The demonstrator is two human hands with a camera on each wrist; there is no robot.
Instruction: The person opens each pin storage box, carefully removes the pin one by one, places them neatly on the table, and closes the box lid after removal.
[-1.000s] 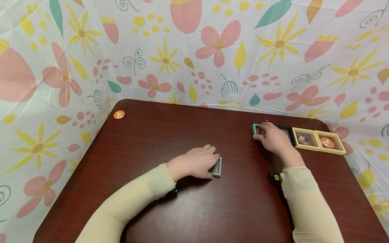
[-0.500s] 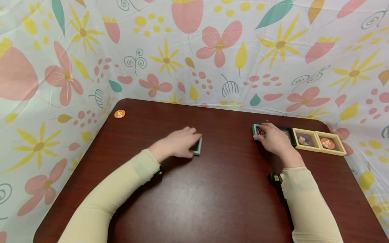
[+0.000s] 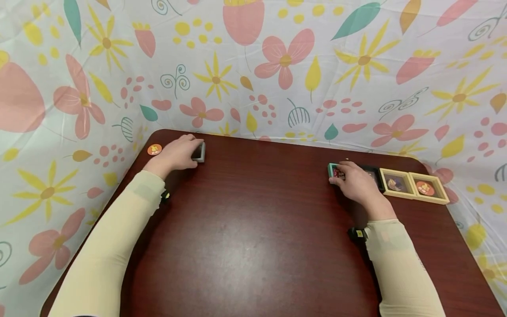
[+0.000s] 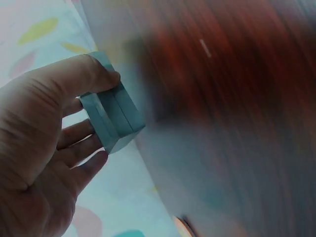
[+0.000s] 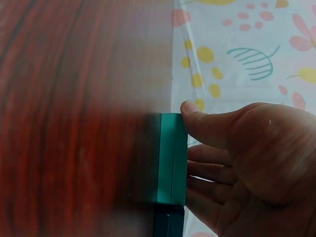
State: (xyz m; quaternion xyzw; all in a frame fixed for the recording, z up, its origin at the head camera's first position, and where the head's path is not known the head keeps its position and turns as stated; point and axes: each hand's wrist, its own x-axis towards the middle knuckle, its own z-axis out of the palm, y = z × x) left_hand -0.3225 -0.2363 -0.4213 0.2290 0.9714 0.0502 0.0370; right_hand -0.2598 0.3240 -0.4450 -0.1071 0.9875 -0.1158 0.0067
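My left hand grips a small grey square box near the table's far left corner. In the left wrist view the thumb lies over the rim of the grey box, with fingers on its far side; that box looks tilted there. Just left of this hand lies a round orange disc with a yellow and white print. At the right, my right hand holds a teal box with dark red contents, thumb at its near edge and fingers over the far side, hiding part of it.
A black box adjoins the teal one. Two pale yellow boxes continue the row: one with a dark purple and tan picture, the other with an orange disc inside. A flower-printed cloth rises along the brown table's edges.
My left hand has carried the grey box from mid-table toward the far left, up beside the orange disc. The right hand has stayed on the teal box.
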